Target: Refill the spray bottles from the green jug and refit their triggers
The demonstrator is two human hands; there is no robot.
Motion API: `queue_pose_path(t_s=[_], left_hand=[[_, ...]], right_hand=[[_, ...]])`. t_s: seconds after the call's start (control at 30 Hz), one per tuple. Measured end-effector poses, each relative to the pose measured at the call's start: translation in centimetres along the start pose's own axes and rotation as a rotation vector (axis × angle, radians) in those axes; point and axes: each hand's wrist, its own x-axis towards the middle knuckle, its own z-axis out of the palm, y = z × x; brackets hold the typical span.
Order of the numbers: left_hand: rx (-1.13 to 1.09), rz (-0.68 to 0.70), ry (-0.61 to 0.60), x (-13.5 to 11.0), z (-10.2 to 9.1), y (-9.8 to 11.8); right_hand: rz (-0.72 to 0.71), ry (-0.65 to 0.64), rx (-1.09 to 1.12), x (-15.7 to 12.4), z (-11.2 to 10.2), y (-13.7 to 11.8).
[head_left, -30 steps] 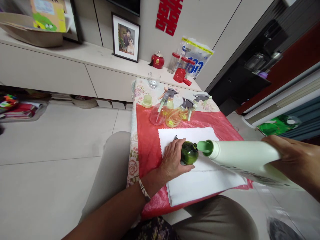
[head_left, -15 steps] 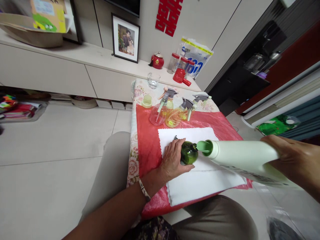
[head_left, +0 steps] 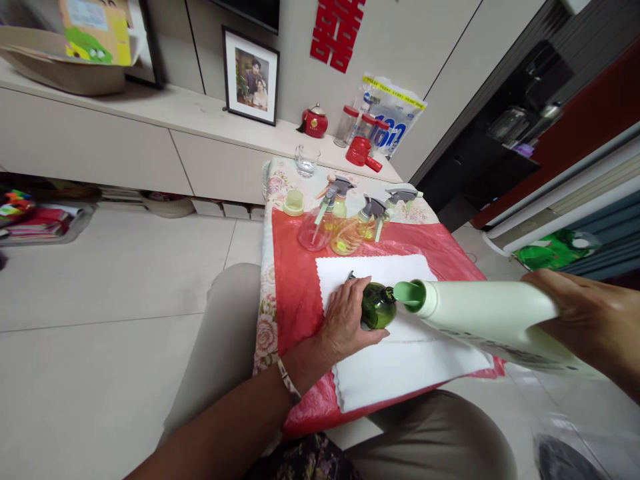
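Observation:
My left hand (head_left: pixel 350 320) is wrapped round a small dark green glass-like bottle (head_left: pixel 377 308), which stands on a white cloth (head_left: pixel 400 373) with scalloped edges. The bottle's neck has no cap on it. In my right hand (head_left: pixel 580 313) is a large pale green jug (head_left: pixel 493 303), tipped on its side with its green spout over the small bottle's mouth. Some liquid shows inside the small bottle. Behind them stand several spray bottles, among them a pink one (head_left: pixel 315 230) and a yellow one (head_left: pixel 347 235). A pale green cap (head_left: pixel 293 203) lies at the table's left.
A floral cloth and red plastic sheet (head_left: pixel 300 287) cover the small table. A glass mug (head_left: pixel 307 161) stands at its far edge. On the cabinet behind are a red pot (head_left: pixel 315 121), lidded glass jars (head_left: pixel 346 127) and a framed photo (head_left: pixel 251 77).

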Motion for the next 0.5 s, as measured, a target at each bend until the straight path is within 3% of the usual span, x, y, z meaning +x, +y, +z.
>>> queue_pose_path(t_s=[0.1,0.5], left_hand=[[-0.006,-0.006,0.005,-0.01,0.01,0.04],[-0.011,-0.009,-0.010,0.02,-0.20,0.24]], right_hand=[[-0.035,-0.045,0.037,-0.01,-0.15,0.18],[-0.050,-0.025,0.015,-0.22,-0.01,0.41]])
